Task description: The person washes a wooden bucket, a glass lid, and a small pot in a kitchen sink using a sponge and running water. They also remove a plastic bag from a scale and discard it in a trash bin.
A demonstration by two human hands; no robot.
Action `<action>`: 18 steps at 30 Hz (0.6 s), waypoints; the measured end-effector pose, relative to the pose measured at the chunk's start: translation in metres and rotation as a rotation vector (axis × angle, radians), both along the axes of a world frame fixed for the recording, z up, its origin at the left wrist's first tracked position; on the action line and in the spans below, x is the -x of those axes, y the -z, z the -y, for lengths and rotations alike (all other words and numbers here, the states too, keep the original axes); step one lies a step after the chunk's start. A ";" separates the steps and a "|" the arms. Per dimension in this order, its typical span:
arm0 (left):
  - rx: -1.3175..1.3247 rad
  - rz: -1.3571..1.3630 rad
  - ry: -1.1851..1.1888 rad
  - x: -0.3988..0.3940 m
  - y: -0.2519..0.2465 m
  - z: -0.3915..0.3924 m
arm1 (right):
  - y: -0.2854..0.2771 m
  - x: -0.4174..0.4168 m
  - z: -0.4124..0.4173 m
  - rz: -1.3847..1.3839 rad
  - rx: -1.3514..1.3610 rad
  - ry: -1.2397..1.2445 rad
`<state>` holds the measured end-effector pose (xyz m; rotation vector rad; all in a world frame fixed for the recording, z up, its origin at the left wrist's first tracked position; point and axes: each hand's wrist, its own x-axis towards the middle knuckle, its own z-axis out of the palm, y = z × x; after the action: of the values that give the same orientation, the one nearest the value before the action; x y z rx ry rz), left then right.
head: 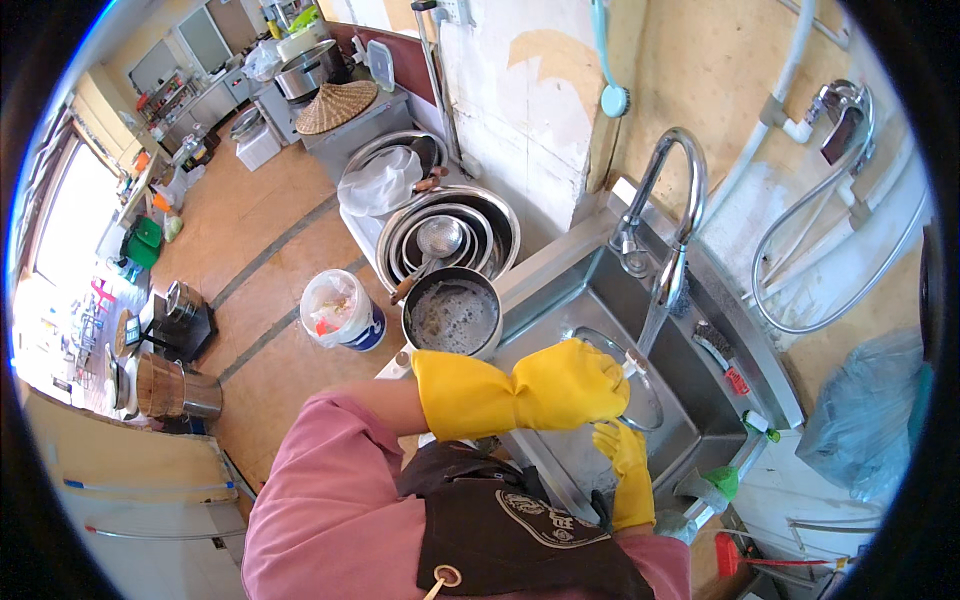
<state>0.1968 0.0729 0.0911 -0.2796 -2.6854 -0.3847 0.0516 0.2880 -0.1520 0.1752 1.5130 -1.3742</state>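
Note:
Both my hands wear yellow rubber gloves over the stainless steel sink (564, 324). A round glass pot lid (646, 401) with a metal rim is tilted under the running tap (673, 274). My left hand (574, 384) is closed at the lid's left side and covers much of it. A small white piece, perhaps the lid's knob, shows beside its fingers. My right hand (624, 457) grips the lid's lower rim, its fingertips close to my left glove. Water from the spout falls on the lid's upper part.
A pot of foamy water (455, 316) stands left of the sink, near nested steel basins (510, 232) with a skimmer (439, 237). A lined bucket (341, 311) is on the floor. A brush (716, 346) and a green-and-white scrubber (759, 424) lie on the sink's right ledge.

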 end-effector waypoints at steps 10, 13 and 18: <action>-0.037 -0.601 0.791 -0.039 -0.024 0.134 | -0.040 -0.078 0.006 -0.024 -0.208 0.087; -0.081 -0.699 -0.048 -0.091 -0.032 0.212 | -0.021 -0.093 -0.006 -0.115 -0.249 0.034; 0.002 -0.181 -1.165 -0.199 0.041 0.356 | -0.040 -0.107 0.043 -0.297 -0.356 -0.066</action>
<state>0.3960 -0.2831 0.0498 1.1362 -2.1946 0.0208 0.1583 0.2450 -0.1123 0.1447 1.9903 -1.1028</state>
